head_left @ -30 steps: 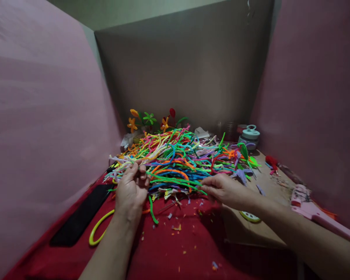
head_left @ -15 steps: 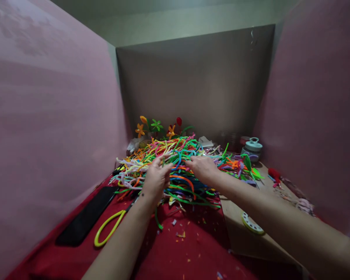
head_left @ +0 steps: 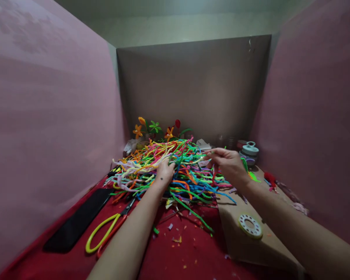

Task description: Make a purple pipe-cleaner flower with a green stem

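A big tangled heap of many-coloured pipe cleaners point(head_left: 189, 182) lies in front of me. My left hand point(head_left: 165, 171) reaches into its middle, thumb and fingers closed around some strands, with the fingertips partly hidden among them. Over the right side of the heap, my right hand point(head_left: 227, 161) is raised, its thumb and forefinger pinched on the end of a green pipe cleaner point(head_left: 201, 156) that runs left toward the pile.
Scissors point(head_left: 105, 233) with a yellow handle and a black phone-like slab point(head_left: 78, 219) lie at left on the red cloth point(head_left: 192, 249). A round white disc with holes point(head_left: 251, 226) rests on the board at right. Pipe-cleaner flowers point(head_left: 154, 126) and a lidded jar point(head_left: 249, 151) stand behind.
My right hand has moved right and up from the heap, drawing out the green pipe cleaner. My left hand stays in the pile. Strands along the front and right edge have shifted.
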{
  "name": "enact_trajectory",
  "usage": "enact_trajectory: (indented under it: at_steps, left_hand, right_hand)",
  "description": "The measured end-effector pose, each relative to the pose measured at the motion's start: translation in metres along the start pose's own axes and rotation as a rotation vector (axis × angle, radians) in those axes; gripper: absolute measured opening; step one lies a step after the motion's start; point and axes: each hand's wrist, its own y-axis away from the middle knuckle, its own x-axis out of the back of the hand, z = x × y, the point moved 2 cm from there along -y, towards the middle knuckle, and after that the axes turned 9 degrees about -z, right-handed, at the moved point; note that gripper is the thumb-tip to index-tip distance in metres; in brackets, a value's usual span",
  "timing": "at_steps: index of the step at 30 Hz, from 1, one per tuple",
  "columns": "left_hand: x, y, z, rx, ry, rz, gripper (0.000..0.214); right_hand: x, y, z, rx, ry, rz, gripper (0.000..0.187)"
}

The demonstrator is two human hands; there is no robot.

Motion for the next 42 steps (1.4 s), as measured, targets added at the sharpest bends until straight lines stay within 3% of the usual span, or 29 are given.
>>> enact_trajectory:
  at_steps: [3, 7, 9, 12, 16, 18, 22, 28, 33, 42]
  left_hand:
    - [-0.001, 0.000, -0.004, 0.029, 0.041, 0.020, 0.007]
    - [-0.006, 0.008, 0.002, 0.072, 0.165, 0.007, 0.009]
    - [-0.005, 0.016, 0.014, 0.089, 0.256, -0.018, 0.019]
    - [0.004, 0.031, 0.040, 0.086, 0.411, -0.090, 0.030]
    - [0.020, 0.053, 0.076, 0.066, 0.598, -0.188, 0.019]
    - [0.018, 0.063, 0.084, 0.160, 0.809, -0.302, 0.016]
    - [0.002, 0.074, 0.083, 0.241, 0.882, -0.317, 0.017]
    - [-0.015, 0.074, 0.076, 0.176, 1.023, -0.225, 0.029]
    - [-0.005, 0.072, 0.081, 0.005, 1.084, -0.196, 0.027]
    - [0.011, 0.068, 0.084, -0.097, 1.140, -0.073, 0.030]
  right_hand:
    - [0.038, 0.008, -0.026, 0.093, -0.232, 0.242, 0.019]
    - [0.087, 0.022, -0.058, 0.330, -0.294, 0.588, 0.009]
    - [0.098, 0.026, -0.065, 0.356, -0.308, 0.651, 0.009]
    - [0.091, 0.028, -0.062, 0.297, -0.410, 0.576, 0.007]
    - [0.052, 0.027, -0.044, 0.113, -0.552, 0.356, 0.011]
    - [0.031, 0.027, -0.034, 0.044, -0.625, 0.269, 0.016]
    - [0.004, 0.031, -0.020, -0.036, -0.701, 0.158, 0.021]
    - [0.000, 0.036, -0.007, -0.107, -0.774, 0.197, 0.022]
    - [0.001, 0.039, -0.002, -0.148, -0.765, 0.217, 0.022]
    - [0.001, 0.042, 0.006, -0.235, -0.742, 0.213, 0.027]
